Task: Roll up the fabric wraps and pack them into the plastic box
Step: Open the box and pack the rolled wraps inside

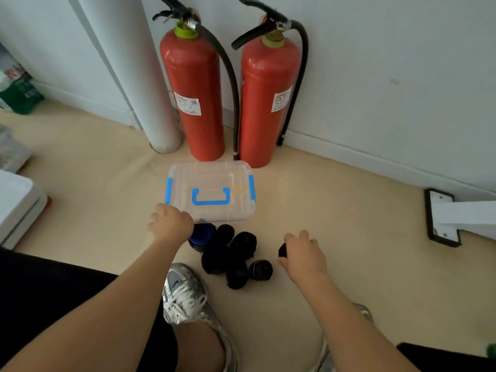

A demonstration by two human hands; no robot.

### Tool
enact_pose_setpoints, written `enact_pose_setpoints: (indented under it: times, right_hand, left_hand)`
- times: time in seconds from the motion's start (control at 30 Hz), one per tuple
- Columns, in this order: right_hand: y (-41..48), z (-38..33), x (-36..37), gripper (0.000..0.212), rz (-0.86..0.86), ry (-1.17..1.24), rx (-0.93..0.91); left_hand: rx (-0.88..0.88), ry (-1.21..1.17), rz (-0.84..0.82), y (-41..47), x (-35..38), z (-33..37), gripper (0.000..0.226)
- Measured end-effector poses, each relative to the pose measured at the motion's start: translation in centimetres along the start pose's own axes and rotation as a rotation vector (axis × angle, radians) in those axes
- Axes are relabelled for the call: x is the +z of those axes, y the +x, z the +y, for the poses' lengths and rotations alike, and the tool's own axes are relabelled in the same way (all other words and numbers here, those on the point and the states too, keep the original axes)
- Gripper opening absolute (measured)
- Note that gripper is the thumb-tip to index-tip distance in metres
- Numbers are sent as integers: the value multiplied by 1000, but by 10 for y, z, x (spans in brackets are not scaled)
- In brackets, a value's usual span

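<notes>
The plastic box [212, 181] is sitting on the beige floor [335, 210] with its lid closed and its blue latches down. Its far edge is lying just short of two red fire extinguishers [194, 98] standing against the wall, with a white pipe [150, 89] rising just left of them. The left hand [170, 224] is reaching at the box's near-left corner, fingers curled under; whether it is gripping anything I cannot tell. The right hand [303, 253] is pinching a black roll [282, 250], apart from the box. A blue roll [202, 233] and a heap of dark rolled wraps [236, 256] are lying just beside the box's near edge, between the hands, beyond a silver shoe [185, 294]. Bare floor is stretching wide to the right, up to a white bracket [442, 218]
</notes>
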State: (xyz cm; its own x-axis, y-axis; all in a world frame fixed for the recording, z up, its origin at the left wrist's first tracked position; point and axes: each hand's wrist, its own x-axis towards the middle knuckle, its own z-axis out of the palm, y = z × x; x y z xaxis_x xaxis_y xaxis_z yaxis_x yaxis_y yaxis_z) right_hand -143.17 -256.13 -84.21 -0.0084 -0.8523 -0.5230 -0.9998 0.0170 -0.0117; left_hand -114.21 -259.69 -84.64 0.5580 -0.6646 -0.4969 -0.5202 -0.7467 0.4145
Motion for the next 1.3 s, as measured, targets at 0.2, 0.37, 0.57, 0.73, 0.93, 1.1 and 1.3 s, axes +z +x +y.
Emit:
enact_pose_setpoints:
  times: [0.2,0.37,0.57,0.73,0.93,1.1,1.3]
  right_hand:
    - [15,0,40,56,-95,304,-96]
    - [19,2,35,69,-122,553,-148]
    - [16,-1,15,64,-170,805,-56]
    - [-1,9,-39,28,203,1486,223]
    - [-38,71,-79,34,743,1203,294]
    - [-92,125,-52,42,678,960,388]
    - [-120,160,17,32,260,694,545]
  left_hand:
    - [-237,-522,-42,21,10,1,51]
    - [-71,-413,94,17,9,11,47]
    - [63,-375,100,-9,-3,17,44]
    - [228,-459,3,-48,-15,35,37]
    - [438,-686,-395,-116,-6,59,35]
    - [368,-302,-795,-163,13,53,52]
    - [241,-176,-875,-197,61,29,44]
